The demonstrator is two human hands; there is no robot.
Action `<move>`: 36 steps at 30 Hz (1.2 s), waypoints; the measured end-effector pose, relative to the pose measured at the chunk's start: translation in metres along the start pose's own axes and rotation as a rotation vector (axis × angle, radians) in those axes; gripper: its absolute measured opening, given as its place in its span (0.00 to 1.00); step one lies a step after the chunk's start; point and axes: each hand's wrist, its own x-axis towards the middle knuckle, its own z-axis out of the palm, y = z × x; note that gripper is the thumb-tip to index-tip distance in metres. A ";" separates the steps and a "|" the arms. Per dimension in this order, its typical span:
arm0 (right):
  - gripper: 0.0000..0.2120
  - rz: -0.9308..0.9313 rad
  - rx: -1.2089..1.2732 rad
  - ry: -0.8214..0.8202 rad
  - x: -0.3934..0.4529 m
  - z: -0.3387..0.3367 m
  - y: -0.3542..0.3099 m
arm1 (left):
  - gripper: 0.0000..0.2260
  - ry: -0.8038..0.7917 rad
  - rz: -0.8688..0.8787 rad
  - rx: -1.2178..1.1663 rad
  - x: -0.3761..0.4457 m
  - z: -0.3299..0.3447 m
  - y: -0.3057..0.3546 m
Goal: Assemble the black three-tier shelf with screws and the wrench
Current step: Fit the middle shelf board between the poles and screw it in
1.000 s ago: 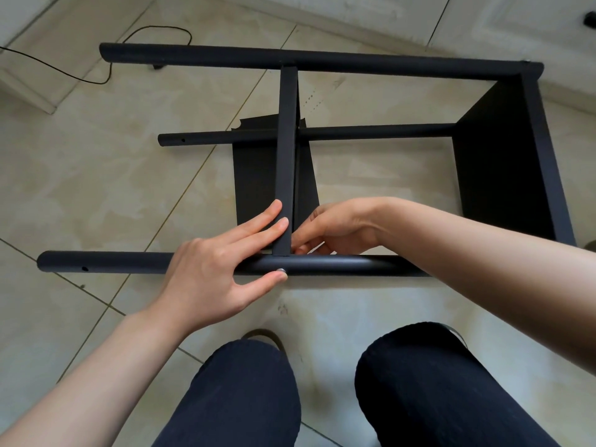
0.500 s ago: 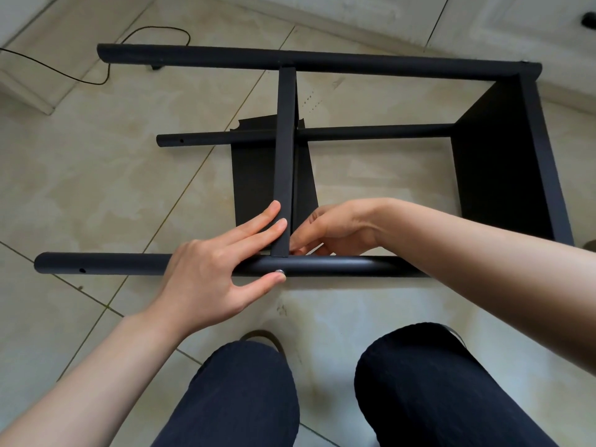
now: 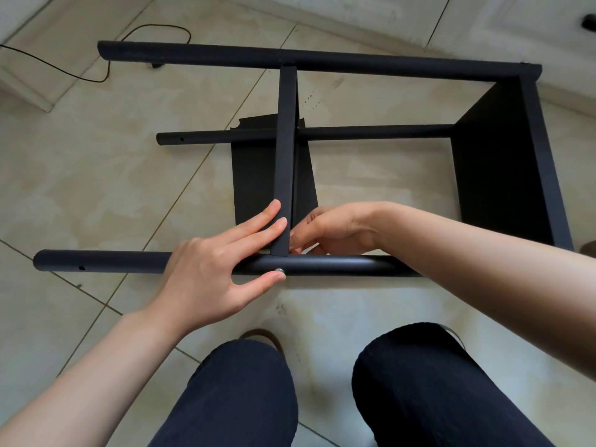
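Observation:
The black shelf frame lies on its side on the tiled floor. Its near pole (image 3: 338,264) runs left to right in front of my knees. A middle shelf panel (image 3: 286,140) stands on edge between the near pole and the far pole (image 3: 354,62). My left hand (image 3: 206,272) lies over the near pole, with straight fingers pressing on the panel's edge and the thumb beside a silver screw head (image 3: 278,270). My right hand (image 3: 335,230) is curled just right of the panel at the joint. It pinches a thin silvery piece, seemingly the wrench, which is mostly hidden by the fingers.
A second shelf panel (image 3: 503,175) closes the frame's right end, and a thinner lower pole (image 3: 371,132) runs across the middle. A black cable (image 3: 96,79) lies at the far left. My knees (image 3: 238,398) are at the bottom, and white cabinet fronts (image 3: 483,21) stand behind.

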 end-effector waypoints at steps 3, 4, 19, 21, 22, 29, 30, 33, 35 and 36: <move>0.07 0.001 -0.006 0.009 0.002 0.001 0.001 | 0.27 -0.005 0.001 0.001 -0.001 0.000 -0.001; 0.06 -0.005 -0.014 0.015 0.002 0.001 0.001 | 0.27 -0.005 0.002 0.002 0.000 0.000 -0.001; 0.09 -0.004 -0.336 0.217 -0.027 0.011 -0.006 | 0.25 -0.034 -0.035 0.086 -0.005 0.002 0.005; 0.09 -0.048 -0.513 0.287 -0.040 0.014 -0.007 | 0.26 -0.069 -0.095 0.033 -0.007 0.001 0.009; 0.09 -0.078 -0.592 0.313 -0.047 0.016 -0.007 | 0.26 -0.077 -0.116 0.018 -0.008 0.001 0.012; 0.17 -0.137 -0.886 0.459 -0.076 0.040 0.001 | 0.19 -0.015 -0.258 0.015 -0.017 -0.011 0.024; 0.17 -0.145 -0.903 0.479 -0.077 0.043 0.004 | 0.17 -0.002 -0.280 0.013 -0.020 -0.013 0.024; 0.16 -0.170 -0.924 0.537 -0.076 0.049 0.011 | 0.15 0.026 -0.319 -0.015 -0.027 -0.015 0.028; 0.16 -0.177 -0.926 0.570 -0.074 0.052 0.013 | 0.15 0.033 -0.342 -0.035 -0.027 -0.014 0.031; 0.17 -0.179 -0.926 0.581 -0.073 0.052 0.014 | 0.15 0.041 -0.357 -0.036 -0.026 -0.013 0.033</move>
